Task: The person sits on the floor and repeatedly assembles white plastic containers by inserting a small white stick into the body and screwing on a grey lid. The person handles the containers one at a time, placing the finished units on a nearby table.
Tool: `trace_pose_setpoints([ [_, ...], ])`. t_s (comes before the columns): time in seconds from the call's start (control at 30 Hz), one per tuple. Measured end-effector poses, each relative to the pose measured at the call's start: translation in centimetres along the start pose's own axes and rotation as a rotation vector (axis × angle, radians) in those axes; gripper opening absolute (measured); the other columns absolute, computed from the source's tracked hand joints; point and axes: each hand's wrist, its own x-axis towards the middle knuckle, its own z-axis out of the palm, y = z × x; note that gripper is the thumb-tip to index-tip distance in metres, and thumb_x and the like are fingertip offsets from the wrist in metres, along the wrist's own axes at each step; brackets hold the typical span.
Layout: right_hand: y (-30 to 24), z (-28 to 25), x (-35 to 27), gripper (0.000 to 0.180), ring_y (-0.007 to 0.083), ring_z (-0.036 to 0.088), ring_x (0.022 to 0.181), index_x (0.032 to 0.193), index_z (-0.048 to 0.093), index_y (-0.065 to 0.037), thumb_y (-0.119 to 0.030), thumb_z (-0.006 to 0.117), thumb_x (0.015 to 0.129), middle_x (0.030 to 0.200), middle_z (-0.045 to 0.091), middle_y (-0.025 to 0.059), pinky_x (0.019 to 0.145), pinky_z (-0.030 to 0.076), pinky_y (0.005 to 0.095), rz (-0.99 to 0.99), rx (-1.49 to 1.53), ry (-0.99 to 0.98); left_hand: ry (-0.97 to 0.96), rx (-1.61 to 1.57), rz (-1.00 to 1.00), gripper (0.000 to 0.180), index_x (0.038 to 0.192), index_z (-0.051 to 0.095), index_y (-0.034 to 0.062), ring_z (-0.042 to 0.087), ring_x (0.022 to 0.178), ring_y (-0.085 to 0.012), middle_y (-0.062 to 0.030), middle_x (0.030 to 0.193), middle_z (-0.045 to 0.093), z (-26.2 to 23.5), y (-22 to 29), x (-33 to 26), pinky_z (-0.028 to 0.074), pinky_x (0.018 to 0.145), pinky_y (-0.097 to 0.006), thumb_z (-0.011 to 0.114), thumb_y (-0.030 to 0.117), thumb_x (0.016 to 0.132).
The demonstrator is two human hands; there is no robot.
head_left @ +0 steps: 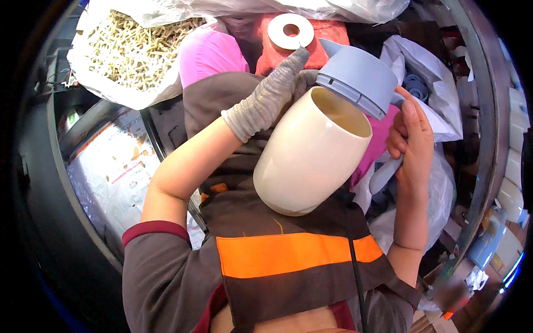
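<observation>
A cream, barrel-shaped jug body [311,155] leans in front of my apron, its wide mouth tipped up to the right. Over that mouth sits a blue-grey jug top [358,77] with a pointed spout; it is tilted, leaving part of the opening uncovered. My left hand [280,83], in a grey knit glove, grips the jug body near the rim, its fingers partly hidden behind it. Bare and closed, my right hand [412,130] has its index finger against the top's edge. A pale grey handle [385,175] protrudes below its curled fingers; its join with the top is hidden.
A white sack [94,72] of small, pale tan pieces stands at the far left. Ahead, a white ring-shaped roll [276,32] rests on red cloth [268,58]. Blue-grey parts [415,87] lie in a white bag [447,119] at right, inside a dark metal frame [496,105].
</observation>
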Motion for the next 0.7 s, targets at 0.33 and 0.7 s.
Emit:
trace_pose_setpoints([
  [0.33, 2.7, 0.3, 0.2, 0.032, 0.0002, 0.032, 0.043, 0.116, 0.057, -0.004, -0.026, 0.051, 0.095, 0.057, 0.039, -0.0075, 0.038, 0.026, 0.0172, -0.021, -0.068, -0.017, 0.099, 0.209, 0.11, 0.079, 0.126, 0.048, 0.0002, 0.057, 0.106, -0.0179, -0.0117, 0.119, 0.058, -0.1, -1.2, 0.1, 0.045, 0.094, -0.032, 0.053, 0.065, 0.08],
  [0.7, 2.8, -0.1, 0.4, 0.03, 0.0004, 0.033, 0.044, 0.116, 0.058, -0.006, -0.025, 0.05, 0.095, 0.059, 0.04, -0.007, 0.039, 0.027, 0.0175, -0.017, -0.139, -0.017, -0.015, 0.221, 0.005, 0.063, 0.129, 0.045, 0.0019, 0.057, 0.108, -0.0169, -0.0104, 0.121, 0.056, 1.0, -0.7, -1.5, 0.045, 0.094, -0.03, 0.051, 0.05, 0.089],
])
